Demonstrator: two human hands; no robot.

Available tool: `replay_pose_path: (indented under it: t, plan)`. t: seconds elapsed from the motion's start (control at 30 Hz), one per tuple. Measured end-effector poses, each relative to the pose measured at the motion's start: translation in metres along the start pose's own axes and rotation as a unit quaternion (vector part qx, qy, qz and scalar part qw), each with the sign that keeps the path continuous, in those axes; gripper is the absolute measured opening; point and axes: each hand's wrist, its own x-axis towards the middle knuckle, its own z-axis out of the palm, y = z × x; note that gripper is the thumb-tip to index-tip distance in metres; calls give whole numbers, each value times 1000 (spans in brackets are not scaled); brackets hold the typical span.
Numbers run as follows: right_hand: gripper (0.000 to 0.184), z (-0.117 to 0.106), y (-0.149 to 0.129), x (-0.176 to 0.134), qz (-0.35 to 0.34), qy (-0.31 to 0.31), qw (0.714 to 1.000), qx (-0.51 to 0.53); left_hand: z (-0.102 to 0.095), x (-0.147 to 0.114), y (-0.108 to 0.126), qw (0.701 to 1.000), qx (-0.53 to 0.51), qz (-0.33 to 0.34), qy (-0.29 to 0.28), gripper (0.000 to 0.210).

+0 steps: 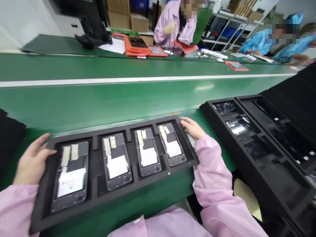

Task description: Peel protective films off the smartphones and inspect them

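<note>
A black foam tray (145, 184) lies tilted in front of me, held at both ends. My left hand (33, 161) is closed on its left end, thumb over the rim and fingers at the outer side. My right hand (193, 127) grips the far right corner, with the fingers partly hidden behind it. Several dark phone bodies (146, 146) sit in a row in the tray's compartments. Each one carries a white label and two cream-coloured strips near its top. The leftmost phone body (81, 194) is nearest my left hand.
To the right stand larger black foam trays (237, 154) holding dark glossy panels. A green bench (98, 98) with a white strip runs across. Beyond it lie orange folders (137, 49), papers and a black stand (93, 39). A co-worker in pink (170, 23) and others in blue are at work.
</note>
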Motion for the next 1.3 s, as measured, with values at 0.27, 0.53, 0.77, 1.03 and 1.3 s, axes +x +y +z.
replay_pose_path:
  t: [0.27, 0.53, 0.77, 1.03, 1.3]
  plan:
    - [55, 10, -15, -59, -114, 3, 913, -392, 22, -21, 19, 966, 76, 248, -13, 36]
    - [90, 68, 0, -70, -28, 72, 816, -573, 32, -50, 30, 899, 266, 347, 16, 41]
    - [80, 54, -46, -69, -6, 22, 827, -562, 35, -46, 26, 909, 253, 330, -20, 44]
    - [84, 127, -58, -98, -34, -49, 791, -609, 35, -38, 30, 953, 90, 283, -54, 35]
    - [85, 156, -42, -92, -19, -1, 777, -630, 1, -34, 34, 968, -94, 207, -102, 30]
